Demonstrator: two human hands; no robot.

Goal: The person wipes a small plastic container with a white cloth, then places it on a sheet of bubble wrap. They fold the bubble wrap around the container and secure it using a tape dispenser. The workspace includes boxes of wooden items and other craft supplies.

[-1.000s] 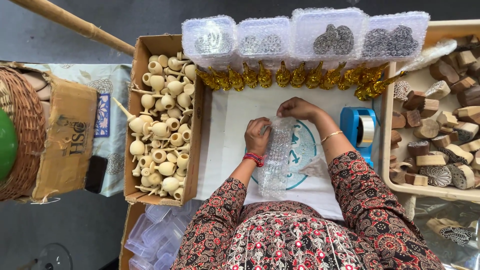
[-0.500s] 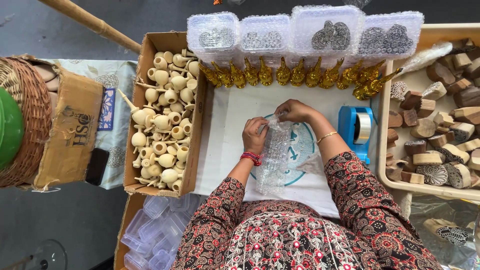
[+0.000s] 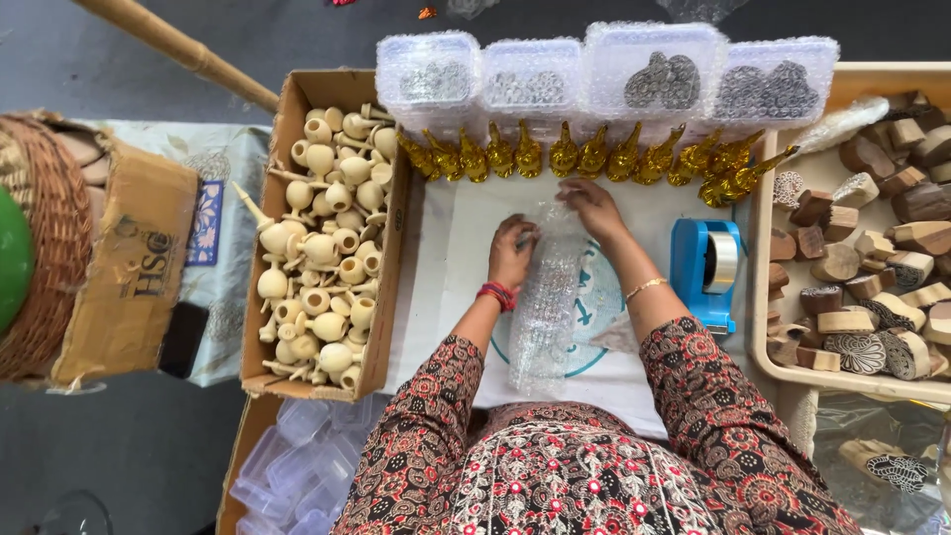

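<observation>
A long strip of clear bubble wrap lies on the white work surface, running from my lap toward the far side. My left hand presses on the strip's left edge near its far end, fingers curled over it. My right hand grips the far end of the same strip, just short of the row of gold figurines. Whatever may be inside the wrap is hidden.
A cardboard box of pale wooden pieces stands at left. A blue tape dispenser sits at right, beside a tray of carved wooden blocks. Bubble-wrapped boxes line the far side. A wicker basket is far left.
Both hands stay on the bubble wrap. The right hand has shifted slightly farther along the strip's far end; the strip lies a little straighter.
</observation>
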